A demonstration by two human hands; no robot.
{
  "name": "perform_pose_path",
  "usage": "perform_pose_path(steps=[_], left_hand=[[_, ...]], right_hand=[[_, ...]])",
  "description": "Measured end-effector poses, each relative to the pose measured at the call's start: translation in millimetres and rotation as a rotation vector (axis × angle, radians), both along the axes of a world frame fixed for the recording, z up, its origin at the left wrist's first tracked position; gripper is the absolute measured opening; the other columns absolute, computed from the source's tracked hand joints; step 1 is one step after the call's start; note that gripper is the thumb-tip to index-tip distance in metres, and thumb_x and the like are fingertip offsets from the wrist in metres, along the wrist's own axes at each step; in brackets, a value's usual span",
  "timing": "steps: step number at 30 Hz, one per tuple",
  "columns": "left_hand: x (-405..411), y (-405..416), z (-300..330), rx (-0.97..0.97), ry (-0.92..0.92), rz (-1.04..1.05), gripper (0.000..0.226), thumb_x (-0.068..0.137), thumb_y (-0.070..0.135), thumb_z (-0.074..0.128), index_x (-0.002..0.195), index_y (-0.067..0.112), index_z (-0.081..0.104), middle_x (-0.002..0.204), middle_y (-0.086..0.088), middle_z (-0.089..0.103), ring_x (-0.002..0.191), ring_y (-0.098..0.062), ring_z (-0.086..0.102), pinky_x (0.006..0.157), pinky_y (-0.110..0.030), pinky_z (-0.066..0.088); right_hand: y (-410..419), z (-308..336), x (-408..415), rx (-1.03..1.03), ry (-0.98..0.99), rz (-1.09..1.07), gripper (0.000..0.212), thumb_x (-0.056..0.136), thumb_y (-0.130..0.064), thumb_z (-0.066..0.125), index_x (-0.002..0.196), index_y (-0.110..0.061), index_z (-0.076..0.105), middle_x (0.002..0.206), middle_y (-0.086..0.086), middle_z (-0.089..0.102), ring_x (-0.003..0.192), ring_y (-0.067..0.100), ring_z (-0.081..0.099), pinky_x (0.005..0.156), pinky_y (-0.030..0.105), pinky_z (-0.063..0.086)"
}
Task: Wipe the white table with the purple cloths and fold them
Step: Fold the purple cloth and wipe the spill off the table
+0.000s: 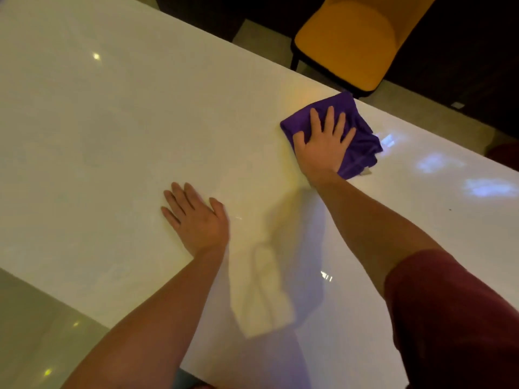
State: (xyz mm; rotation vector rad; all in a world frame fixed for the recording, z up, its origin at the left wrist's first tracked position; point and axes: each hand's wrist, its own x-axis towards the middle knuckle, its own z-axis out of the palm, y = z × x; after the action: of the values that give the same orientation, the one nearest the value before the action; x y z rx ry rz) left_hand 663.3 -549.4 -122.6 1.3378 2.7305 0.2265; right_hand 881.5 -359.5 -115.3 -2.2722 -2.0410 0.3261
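A glossy white table (112,130) fills most of the view. One purple cloth (362,144), bunched and creased, lies near the table's far edge on the right. My right hand (323,144) presses flat on top of it with the fingers spread, arm stretched forward. My left hand (196,217) rests palm down on the bare tabletop nearer to me, fingers slightly apart, holding nothing. Only this one cloth is in view.
An orange-yellow chair (351,37) with dark legs stands beyond the far table edge, just behind the cloth. Grey floor (36,327) shows at the lower left, past the table's near edge. Light reflections spot the tabletop at the right.
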Motion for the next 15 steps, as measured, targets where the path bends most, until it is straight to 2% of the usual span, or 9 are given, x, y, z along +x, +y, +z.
perform_pose_path(steps=[4,8,11,15], left_hand=[[-2,0,-10,0.035,0.005,-0.009,0.067,0.1,0.037,0.038,0.155,-0.001,0.037,0.166,-0.023,0.03,0.156,-0.042,0.021,0.126,-0.061,0.015],[-4,-2,-12,0.072,-0.003,-0.01,0.063,0.099,0.03,0.037,0.153,-0.001,0.04,0.165,-0.023,0.032,0.156,-0.043,0.023,0.126,-0.061,0.015],[-5,-1,-5,0.074,-0.045,-0.012,0.064,0.099,0.028,0.029,0.155,0.0,0.039,0.166,-0.022,0.032,0.157,-0.04,0.022,0.127,-0.058,0.013],[-2,-3,2,0.13,-0.124,-0.007,0.067,0.099,0.032,0.025,0.156,0.0,0.038,0.165,-0.022,0.034,0.157,-0.039,0.024,0.128,-0.056,0.012]], right_hand=[[46,1,-90,-0.017,0.008,0.191,0.074,0.1,-0.065,0.023,0.166,-0.031,0.029,0.177,0.01,0.017,0.164,0.039,0.006,0.129,0.065,0.0],[38,-1,-147,-0.001,0.043,0.361,0.077,0.102,-0.071,0.018,0.166,-0.031,0.031,0.177,0.009,0.019,0.164,0.039,0.006,0.129,0.064,-0.002],[6,1,-153,-0.021,0.033,0.401,0.084,0.099,-0.079,0.014,0.166,-0.03,0.03,0.177,0.01,0.017,0.164,0.039,0.005,0.129,0.065,-0.002],[-56,2,-124,0.007,0.033,0.412,0.085,0.098,-0.081,0.024,0.165,-0.03,0.032,0.176,0.011,0.02,0.163,0.039,0.007,0.129,0.065,-0.002]])
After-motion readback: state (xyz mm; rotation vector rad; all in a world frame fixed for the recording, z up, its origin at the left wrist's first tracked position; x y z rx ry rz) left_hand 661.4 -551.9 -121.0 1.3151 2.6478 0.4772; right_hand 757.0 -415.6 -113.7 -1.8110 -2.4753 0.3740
